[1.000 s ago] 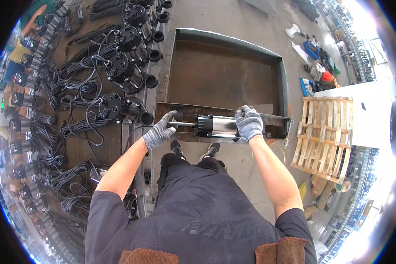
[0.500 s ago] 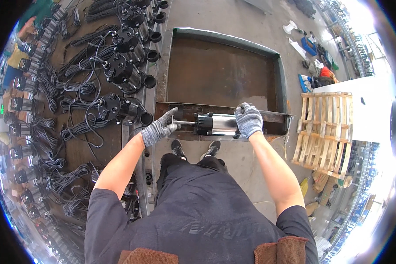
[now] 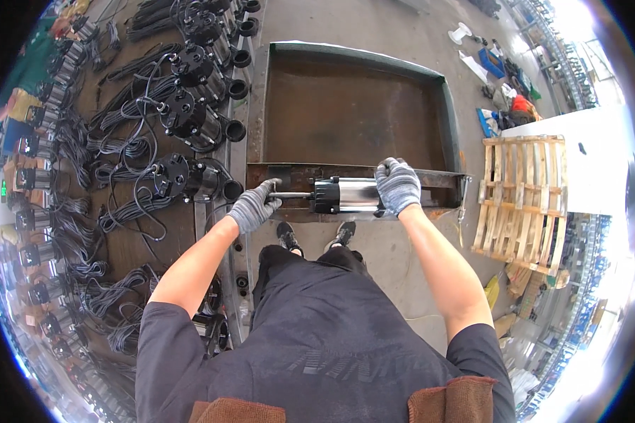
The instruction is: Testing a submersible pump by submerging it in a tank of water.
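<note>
A pump motor (image 3: 356,195) with a shiny steel body and a black end piece lies on its side across the near ledge of a metal tank (image 3: 356,106). My right hand (image 3: 399,187), in a grey striped glove, grips its right end. From the black end a thin metal rod, seemingly a T-handle wrench (image 3: 293,195), runs leftward into my gloved left hand (image 3: 255,205). The left fingers are curled round the handle and hide most of it. Where the wrench's tip meets the motor is too small to make out.
Several similar pumps (image 3: 188,118) stand in a row on the bench to the left, with coiled black cables (image 3: 123,169) beside them. A wooden pallet (image 3: 521,204) lies on the right. Farther off are a blue bin (image 3: 492,63) and a white spool (image 3: 460,33).
My left fingers, spread beside the crossbar half a second ago, have curled round the handle. My right hand keeps its grip on the motor, which stays in place.
</note>
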Demonstrator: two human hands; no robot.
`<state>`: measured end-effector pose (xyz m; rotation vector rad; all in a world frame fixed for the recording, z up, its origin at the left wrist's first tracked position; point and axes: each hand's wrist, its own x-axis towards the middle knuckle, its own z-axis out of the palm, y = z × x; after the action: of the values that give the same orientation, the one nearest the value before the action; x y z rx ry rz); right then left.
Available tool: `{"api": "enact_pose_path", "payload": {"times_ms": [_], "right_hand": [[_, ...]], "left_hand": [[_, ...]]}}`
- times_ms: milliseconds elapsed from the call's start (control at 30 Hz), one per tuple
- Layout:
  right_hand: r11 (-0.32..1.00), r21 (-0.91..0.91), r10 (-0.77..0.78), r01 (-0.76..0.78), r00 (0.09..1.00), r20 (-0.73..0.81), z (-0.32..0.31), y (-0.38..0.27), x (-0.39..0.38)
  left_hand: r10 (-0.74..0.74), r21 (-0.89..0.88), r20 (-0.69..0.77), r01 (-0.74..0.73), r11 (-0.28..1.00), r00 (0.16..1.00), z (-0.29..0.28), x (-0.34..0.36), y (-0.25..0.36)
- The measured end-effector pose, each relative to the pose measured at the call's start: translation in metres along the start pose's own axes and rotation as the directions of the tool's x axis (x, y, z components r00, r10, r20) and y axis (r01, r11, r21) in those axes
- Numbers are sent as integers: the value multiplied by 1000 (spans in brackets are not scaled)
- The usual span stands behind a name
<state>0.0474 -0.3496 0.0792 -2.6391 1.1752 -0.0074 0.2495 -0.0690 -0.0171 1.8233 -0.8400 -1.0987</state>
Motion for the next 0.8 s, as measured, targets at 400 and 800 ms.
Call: {"api": "enact_pose_path", "payload": {"times_ms": [400, 800], "right_hand": [[1000, 8, 17, -17, 1000, 19, -2, 0, 0], [999, 44, 15, -16, 1000, 21, -3, 1, -1]], "left_hand": [[-12, -547, 210, 128, 827, 978, -7, -9, 4], [-248, -254, 34, 248, 935, 968, 5, 0, 4]]}}
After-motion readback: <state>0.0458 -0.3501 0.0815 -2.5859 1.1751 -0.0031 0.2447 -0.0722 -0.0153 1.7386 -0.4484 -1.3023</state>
